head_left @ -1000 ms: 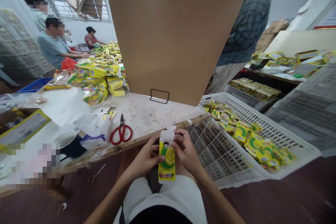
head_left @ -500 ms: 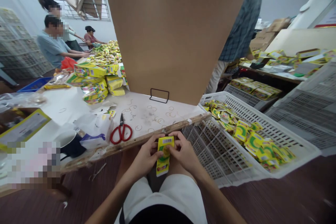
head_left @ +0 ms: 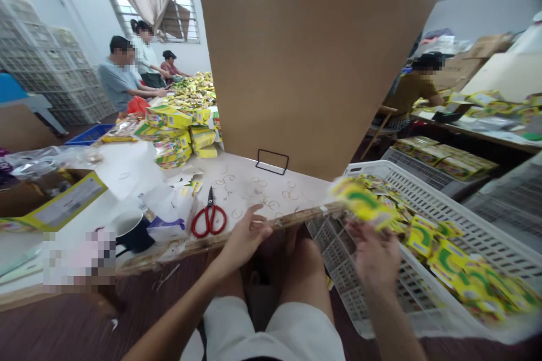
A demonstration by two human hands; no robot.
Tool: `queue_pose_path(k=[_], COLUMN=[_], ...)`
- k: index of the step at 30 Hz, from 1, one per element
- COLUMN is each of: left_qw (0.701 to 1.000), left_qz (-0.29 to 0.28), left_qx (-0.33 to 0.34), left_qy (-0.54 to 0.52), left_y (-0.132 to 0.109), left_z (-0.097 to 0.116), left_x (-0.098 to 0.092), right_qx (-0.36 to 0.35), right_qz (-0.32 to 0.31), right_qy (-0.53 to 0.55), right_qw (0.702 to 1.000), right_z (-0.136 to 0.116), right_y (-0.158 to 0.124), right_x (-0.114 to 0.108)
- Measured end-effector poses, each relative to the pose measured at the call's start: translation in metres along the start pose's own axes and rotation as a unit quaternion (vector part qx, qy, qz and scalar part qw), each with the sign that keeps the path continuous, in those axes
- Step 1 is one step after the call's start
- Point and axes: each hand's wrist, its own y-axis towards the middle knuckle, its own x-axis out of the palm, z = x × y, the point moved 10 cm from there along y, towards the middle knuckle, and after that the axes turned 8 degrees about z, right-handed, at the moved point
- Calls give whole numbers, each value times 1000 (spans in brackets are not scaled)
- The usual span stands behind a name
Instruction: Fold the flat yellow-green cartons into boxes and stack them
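Observation:
My right hand [head_left: 375, 254] is at the near left side of the white basket [head_left: 455, 307], smeared by motion. A small yellow carton [head_left: 364, 202] with a green pattern, also blurred, is at its fingertips, over the basket's rim. Inside the basket lie many similar flat yellow cartons [head_left: 455, 259]. My left hand [head_left: 249, 234] hovers at the table's wooden front edge [head_left: 296, 219], above my lap. It holds nothing, and its fingers are apart and slightly bent. Red-handled scissors [head_left: 209, 217] lie on the table to its left.
A large cardboard sheet [head_left: 313, 79] stands upright across the table, beside a black wire stand [head_left: 273, 162]. Yellow boxes [head_left: 173, 141] are stacked at the left. A dark mug [head_left: 133, 232] and a tissue pack [head_left: 169, 220] sit near the front edge. Several people work farther back.
Both hands held the yellow carton together over my lap. They have separated: the right has swung right to the basket with the carton, and the left has let go. The view has shifted.

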Motion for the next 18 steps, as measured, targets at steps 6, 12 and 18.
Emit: queue_pose_path(k=[6, 12, 18], left_qw=[980, 910, 828], left_qz=[132, 278, 319], left_qx=[41, 61, 103], left_qy=[145, 300, 450], left_y=[96, 194, 256], left_z=[-10, 15, 52], left_x=[-100, -207, -291], right_qx=[172, 81, -107], right_qz=[-12, -95, -144], right_qy=[-88, -252, -348], right_qw=[981, 960, 920], right_z=[87, 127, 130], right_y=[5, -26, -26], right_x=[-27, 33, 88])
